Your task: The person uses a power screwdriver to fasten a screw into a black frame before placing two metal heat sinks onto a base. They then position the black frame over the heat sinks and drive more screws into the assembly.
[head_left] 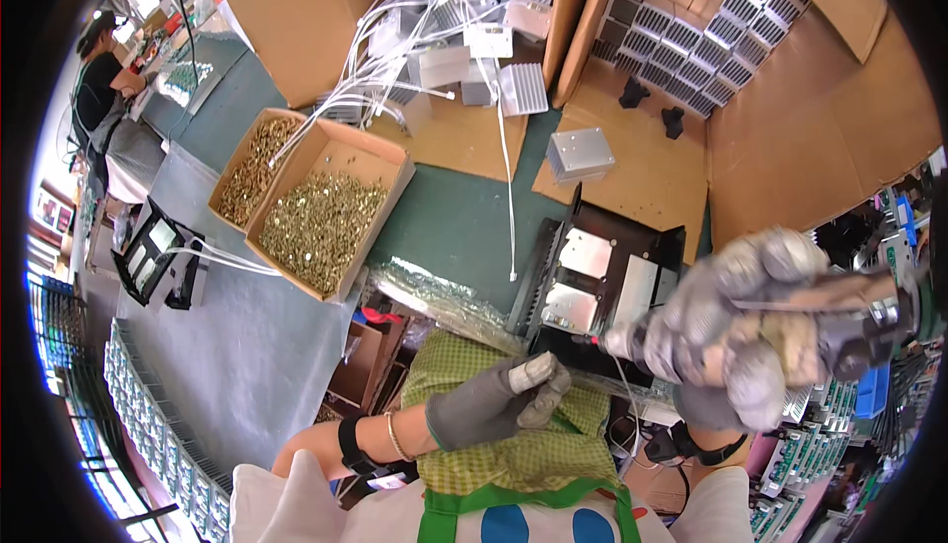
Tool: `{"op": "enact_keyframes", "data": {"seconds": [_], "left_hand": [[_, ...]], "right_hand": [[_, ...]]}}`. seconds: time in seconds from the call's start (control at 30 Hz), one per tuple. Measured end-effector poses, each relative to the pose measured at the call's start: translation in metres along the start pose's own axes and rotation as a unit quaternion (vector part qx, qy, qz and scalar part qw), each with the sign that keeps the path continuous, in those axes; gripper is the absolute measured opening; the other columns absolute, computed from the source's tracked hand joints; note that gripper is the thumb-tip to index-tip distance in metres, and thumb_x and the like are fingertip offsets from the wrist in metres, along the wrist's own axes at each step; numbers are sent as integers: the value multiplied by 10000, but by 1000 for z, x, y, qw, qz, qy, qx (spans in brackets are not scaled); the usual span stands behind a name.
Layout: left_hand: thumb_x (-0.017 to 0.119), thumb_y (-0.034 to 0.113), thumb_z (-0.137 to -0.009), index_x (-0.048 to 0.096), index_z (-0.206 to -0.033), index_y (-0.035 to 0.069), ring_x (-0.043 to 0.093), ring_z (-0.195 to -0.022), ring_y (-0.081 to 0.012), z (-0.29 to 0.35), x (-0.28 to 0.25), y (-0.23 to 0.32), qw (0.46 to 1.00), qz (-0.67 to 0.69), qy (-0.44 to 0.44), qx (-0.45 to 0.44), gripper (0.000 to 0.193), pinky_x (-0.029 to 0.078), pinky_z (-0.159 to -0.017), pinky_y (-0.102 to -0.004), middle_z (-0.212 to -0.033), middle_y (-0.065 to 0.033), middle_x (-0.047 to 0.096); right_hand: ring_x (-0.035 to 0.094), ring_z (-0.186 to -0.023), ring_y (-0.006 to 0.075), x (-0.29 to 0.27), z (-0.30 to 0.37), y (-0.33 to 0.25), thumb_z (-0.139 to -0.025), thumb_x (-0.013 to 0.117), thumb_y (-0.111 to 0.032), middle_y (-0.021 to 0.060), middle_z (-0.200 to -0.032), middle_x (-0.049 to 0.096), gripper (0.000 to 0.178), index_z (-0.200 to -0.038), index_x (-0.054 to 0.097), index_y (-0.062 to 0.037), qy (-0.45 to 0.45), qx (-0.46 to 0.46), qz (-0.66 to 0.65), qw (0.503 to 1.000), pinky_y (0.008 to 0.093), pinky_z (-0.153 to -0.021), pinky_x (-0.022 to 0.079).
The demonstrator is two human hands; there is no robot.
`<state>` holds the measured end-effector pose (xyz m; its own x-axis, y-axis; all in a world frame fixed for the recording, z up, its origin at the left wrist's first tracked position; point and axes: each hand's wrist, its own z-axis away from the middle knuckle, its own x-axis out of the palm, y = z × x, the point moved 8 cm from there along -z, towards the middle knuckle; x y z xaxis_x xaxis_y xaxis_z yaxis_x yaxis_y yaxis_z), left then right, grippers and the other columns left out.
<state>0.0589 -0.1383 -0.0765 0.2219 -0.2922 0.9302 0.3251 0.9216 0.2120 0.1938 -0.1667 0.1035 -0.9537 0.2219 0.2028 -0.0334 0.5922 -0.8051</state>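
My right hand (746,331), in a grey glove with pale fingertips, is wrapped round an electric screwdriver (861,324). Its tip points left, over the near edge of a black metal housing (644,234) fitted with bright metal plates. In front of that housing is my left hand (497,403), also gloved, above my green checked apron (464,360). The left fingers are curled together; anything small between them is hidden. A finned aluminium heat sink (581,155) lies on cardboard beyond the housing.
Two cardboard trays of small brass-coloured screws (321,232) sit left of centre. Behind them, a carton holds heat sinks with white cables (434,64). Another carton (820,118) at right holds stacked heat sinks. A black part (158,252) lies at left; a person (109,99) works beyond.
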Motion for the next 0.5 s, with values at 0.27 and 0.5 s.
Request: {"op": "enact_keyframes", "data": {"seconds": [0.27, 0.5], "left_hand": [[558, 391, -886, 535, -941, 79, 387, -553, -105, -5, 2, -9, 999, 10, 28, -24, 317, 325, -569, -274, -693, -11, 492], [554, 359, -902, 529, -920, 65, 400, -559, -82, -7, 8, -7, 999, 16, -46, -9, 295, 335, -533, -230, -754, -12, 517]], "right_hand": [[560, -696, 232, 19, 24, 6, -778, 665, -83, 112, -1101, 526, 610, -1296, 344, -75, -4, 61, -62, 996, 468, -671, 507], [565, -715, 238, 13, 28, 26, -769, 660, -170, 120, -1078, 541, 585, -1267, 376, -51, 31, 88, -64, 994, 463, -697, 496]]}}
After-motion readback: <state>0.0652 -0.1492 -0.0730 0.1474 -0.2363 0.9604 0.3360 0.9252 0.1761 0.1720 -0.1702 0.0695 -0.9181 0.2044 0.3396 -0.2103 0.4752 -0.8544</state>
